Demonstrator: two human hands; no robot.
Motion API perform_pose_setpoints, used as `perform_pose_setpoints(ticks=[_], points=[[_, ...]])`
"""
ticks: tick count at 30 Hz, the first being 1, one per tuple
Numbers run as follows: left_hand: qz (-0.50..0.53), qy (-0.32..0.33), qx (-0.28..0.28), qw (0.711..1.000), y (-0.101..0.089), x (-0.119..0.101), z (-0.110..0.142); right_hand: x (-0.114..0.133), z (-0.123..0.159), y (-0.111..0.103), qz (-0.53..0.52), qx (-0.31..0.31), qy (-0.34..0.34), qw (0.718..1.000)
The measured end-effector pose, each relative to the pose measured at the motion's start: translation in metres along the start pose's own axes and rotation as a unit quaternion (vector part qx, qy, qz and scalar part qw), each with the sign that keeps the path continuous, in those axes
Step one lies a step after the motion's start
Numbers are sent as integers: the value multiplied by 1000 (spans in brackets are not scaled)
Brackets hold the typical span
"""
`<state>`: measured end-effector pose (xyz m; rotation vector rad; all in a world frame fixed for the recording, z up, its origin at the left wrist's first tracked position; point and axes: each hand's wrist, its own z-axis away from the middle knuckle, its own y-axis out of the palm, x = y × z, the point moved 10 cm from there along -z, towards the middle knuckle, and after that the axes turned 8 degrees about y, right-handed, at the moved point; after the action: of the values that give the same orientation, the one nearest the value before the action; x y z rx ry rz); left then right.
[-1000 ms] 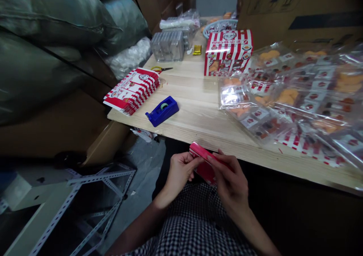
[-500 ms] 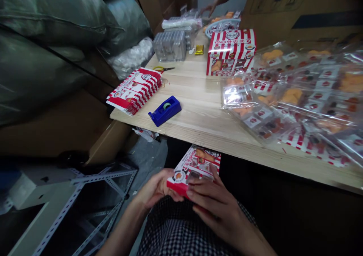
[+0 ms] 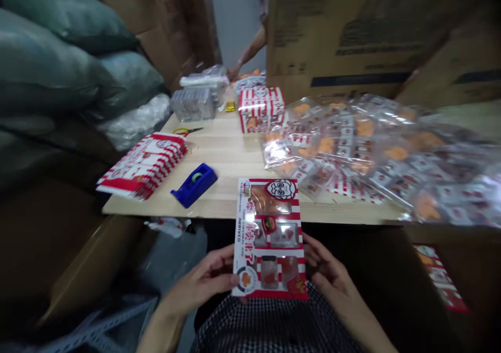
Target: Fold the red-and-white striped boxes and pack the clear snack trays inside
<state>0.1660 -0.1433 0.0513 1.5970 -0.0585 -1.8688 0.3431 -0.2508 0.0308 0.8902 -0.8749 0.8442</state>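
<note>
A flat red-and-white striped box (image 3: 261, 223) with clear windows is held over my lap, its printed face towards me. Through the windows I see tan food-shaped pieces and small clear packs. My left hand (image 3: 205, 280) grips the box's lower left edge, thumb on the front and fingers behind. At the lower right edge, my right hand (image 3: 329, 272) supports it, its fingertips partly hidden behind the box. A blue tape dispenser (image 3: 195, 186) stands on the table beyond my left hand.
Folded striped cartons (image 3: 144, 165) are stacked at the table's left, with scissors (image 3: 186, 131) behind. Clear-wrapped sets (image 3: 352, 144) heap on the right, beside a standing striped box (image 3: 261, 110). Another person's arm (image 3: 252, 48) reaches in at the back. A striped box (image 3: 440, 277) lies low right.
The box has been raised and turned so its windowed face shows fully. My right hand has gone from lying over its front to its right edge. The view has swung right.
</note>
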Motion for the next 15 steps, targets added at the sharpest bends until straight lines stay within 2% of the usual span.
perform_pose_setpoints(ticks=[2, 4, 5, 6, 8, 10, 12, 14, 15], points=[[-30, 6, 61, 998, 26, 5, -30, 4, 4, -3, -75, -24, 10, 997], [-71, 0, 85, 994, 45, 15, -55, 15, 16, -28, -127, -87, 12, 988], [-104, -4, 82, 991, 48, 20, -65, 24, 27, -49, -138, -125, 4, 982], [-140, -4, 74, 987, 49, 24, -74, 33, 43, -76, -138, -171, -2, 976], [-203, 0, 47, 978, 40, 28, -89, 52, 96, -147, -110, -307, -18, 945], [-239, -8, 7, 971, 23, 31, -103, 74, 170, -220, -29, -445, -55, 893], [-256, -34, -25, 966, 7, 37, -115, 89, 248, -283, 92, -565, -85, 816], [-265, -59, -28, 962, 2, 45, -125, 77, 304, -336, 187, -632, -34, 752], [-268, -71, -21, 961, 3, 50, -129, 55, 317, -361, 216, -626, 35, 749]])
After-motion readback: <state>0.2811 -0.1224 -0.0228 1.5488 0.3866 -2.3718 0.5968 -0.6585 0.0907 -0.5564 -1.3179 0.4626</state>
